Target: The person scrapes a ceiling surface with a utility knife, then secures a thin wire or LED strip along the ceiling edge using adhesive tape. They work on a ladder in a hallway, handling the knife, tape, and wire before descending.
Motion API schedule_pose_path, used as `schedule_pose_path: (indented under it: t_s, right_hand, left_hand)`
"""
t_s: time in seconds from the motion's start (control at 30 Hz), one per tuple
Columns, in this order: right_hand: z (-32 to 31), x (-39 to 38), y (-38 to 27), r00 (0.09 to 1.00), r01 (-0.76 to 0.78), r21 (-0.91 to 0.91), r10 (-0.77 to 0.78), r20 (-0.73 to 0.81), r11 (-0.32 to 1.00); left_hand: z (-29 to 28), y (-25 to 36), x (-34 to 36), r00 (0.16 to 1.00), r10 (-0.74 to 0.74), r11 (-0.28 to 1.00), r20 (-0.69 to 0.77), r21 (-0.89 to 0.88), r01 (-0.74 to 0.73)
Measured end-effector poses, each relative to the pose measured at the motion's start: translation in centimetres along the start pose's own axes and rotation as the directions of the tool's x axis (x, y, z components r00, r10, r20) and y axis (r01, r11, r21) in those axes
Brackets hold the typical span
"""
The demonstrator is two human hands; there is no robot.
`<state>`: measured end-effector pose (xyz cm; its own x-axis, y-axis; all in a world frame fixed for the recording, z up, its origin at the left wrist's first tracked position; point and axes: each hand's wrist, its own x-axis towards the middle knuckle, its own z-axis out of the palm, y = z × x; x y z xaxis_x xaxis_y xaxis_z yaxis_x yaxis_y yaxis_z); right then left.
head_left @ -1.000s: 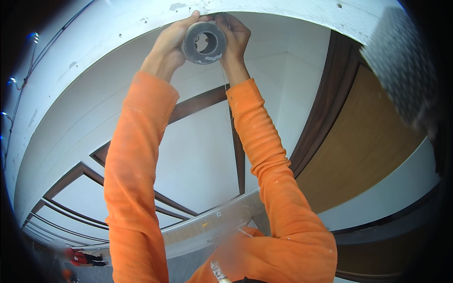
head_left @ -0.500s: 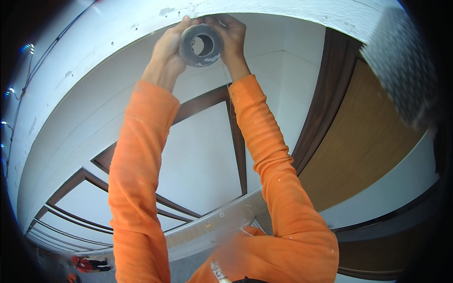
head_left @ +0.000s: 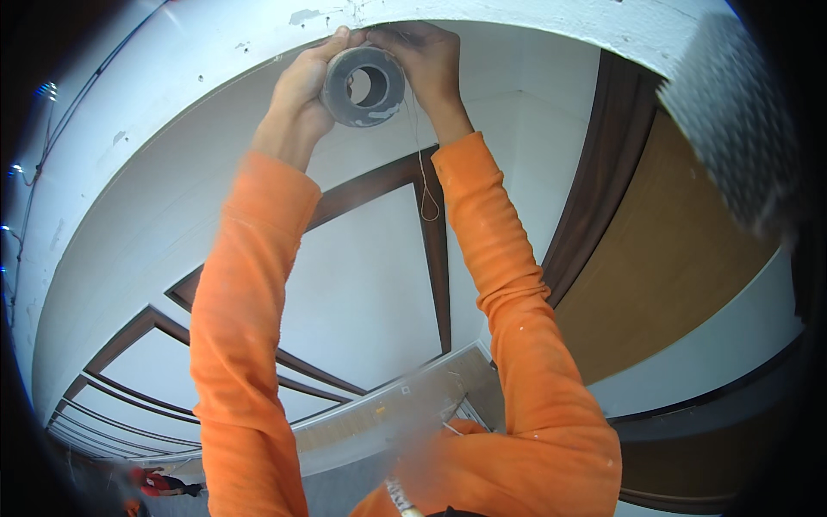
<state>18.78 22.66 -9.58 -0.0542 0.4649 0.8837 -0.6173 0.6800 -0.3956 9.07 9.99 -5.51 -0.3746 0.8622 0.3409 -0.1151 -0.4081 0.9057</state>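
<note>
Above my head, my left hand (head_left: 297, 95) grips a grey ring-shaped roll (head_left: 343, 99) with pale patches, its round opening toward me. My right hand (head_left: 426, 69) is at the roll's upper right, fingers bent up against the white edge (head_left: 534, 21); what they pinch is too small to make out. A thin cord (head_left: 429, 211) hangs beside the roll in a long loop, between my two sleeves.
Wires with small lights (head_left: 103, 69) run along the white band at upper left. A textured grey panel (head_left: 728, 121) is at upper right, beside a wooden panel (head_left: 655, 258). Dark-trimmed white panels (head_left: 353, 284) lie behind my arms. A person in red (head_left: 159, 482) is at lower left.
The roll has shifted slightly down and left. My right hand and sleeve have moved a little right, and more of the hanging cord loop now shows.
</note>
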Motion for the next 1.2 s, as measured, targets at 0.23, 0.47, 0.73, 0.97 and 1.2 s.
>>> schedule_pose_path:
  t_s: [0.23,0.47,0.73,0.97,1.2]
  right_hand:
    - [0.4,-0.1,0.3,0.998,-0.041,0.108,0.045,-0.039,0.993]
    - [0.3,-0.3,2.9,0.999,-0.029,0.236,0.033,-0.012,0.971]
    - [-1.2,-0.3,1.7,0.978,0.205,-0.074,-0.206,-0.014,0.976]
    - [-1.6,-0.4,0.4,0.900,0.412,-0.319,-0.437,-0.005,0.853]
    - [-1.7,0.0,1.0,0.845,0.509,-0.383,-0.532,0.054,0.771]
  left_hand:
    - [-0.3,-0.3,0.2,0.998,0.041,0.999,0.047,0.020,-0.042]
    - [0.8,-0.4,-0.2,0.999,0.029,0.999,-0.016,0.027,-0.029]
    - [0.9,-0.5,-1.0,0.996,0.033,0.991,0.086,0.126,-0.044]
    - [0.6,-0.6,-0.7,0.993,0.030,0.989,0.112,0.140,-0.046]
    - [-0.5,-0.4,-0.1,0.988,0.007,0.987,0.157,0.156,-0.032]
